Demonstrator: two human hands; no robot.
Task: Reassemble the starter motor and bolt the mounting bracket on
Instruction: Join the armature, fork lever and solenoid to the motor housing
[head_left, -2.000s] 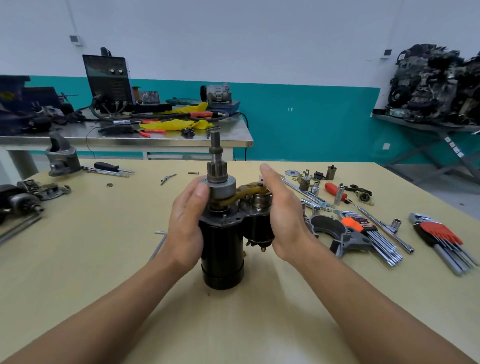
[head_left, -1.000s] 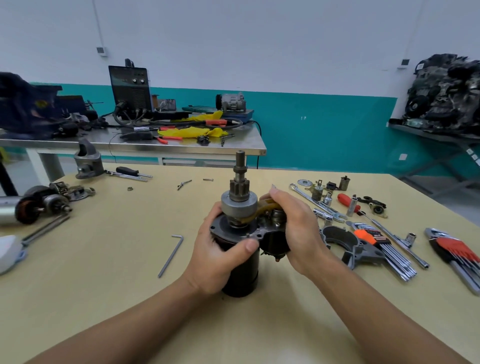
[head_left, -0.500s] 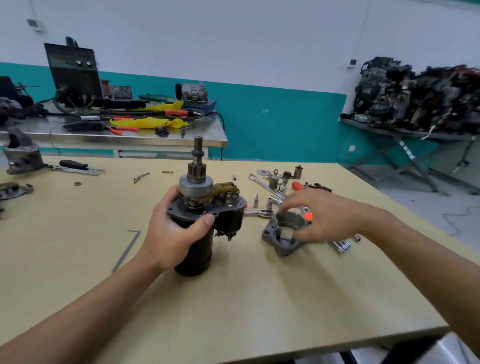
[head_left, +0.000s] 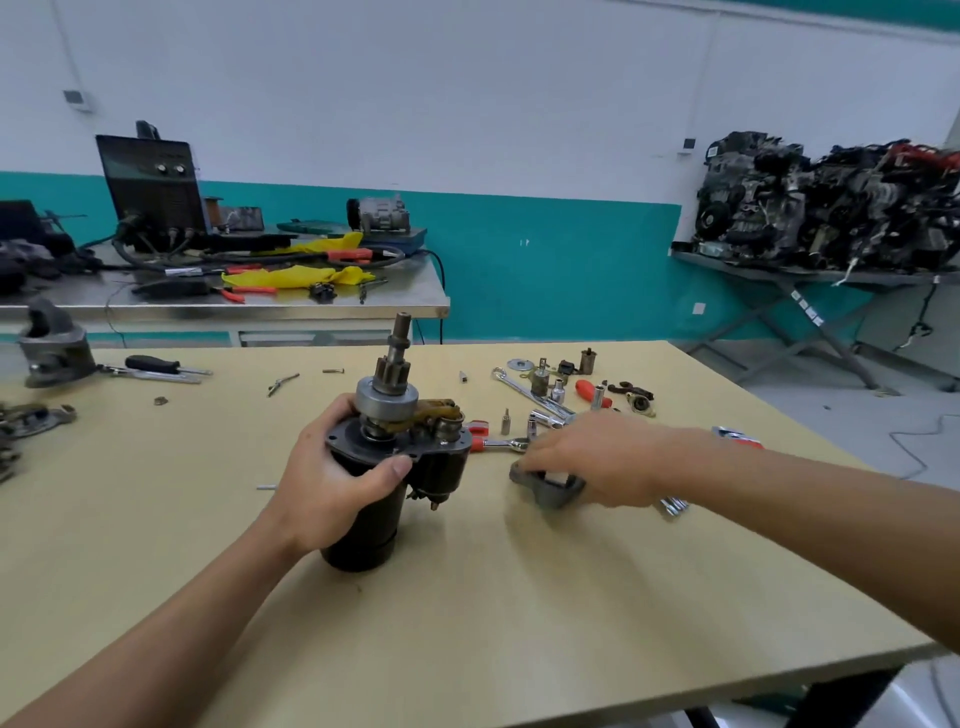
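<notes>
The black starter motor (head_left: 369, 519) stands upright on the wooden table (head_left: 467, 623), its pinion gear and shaft (head_left: 396, 358) pointing up and a brass fork lever beside the gear. My left hand (head_left: 332, 483) grips the motor body just under its top plate, thumb across the front. To the right, my right hand (head_left: 597, 462) holds the grey mounting bracket (head_left: 545, 486) from above, fingers curled over its top edge. The bracket looks tilted, with its near edge at the table; most of it is hidden under my hand.
A ratchet, sockets, a wrench, washers and small parts (head_left: 550, 395) lie behind my right hand. Hex keys (head_left: 672, 506) poke out under my right wrist. A grey housing (head_left: 52, 348) and a screwdriver (head_left: 156, 364) sit at the far left. The table's edge runs near right.
My right hand left the motor, reached right and took hold of the mounting bracket, now tipping it up. My left hand shifted its grip lower on the motor. The view swung right.
</notes>
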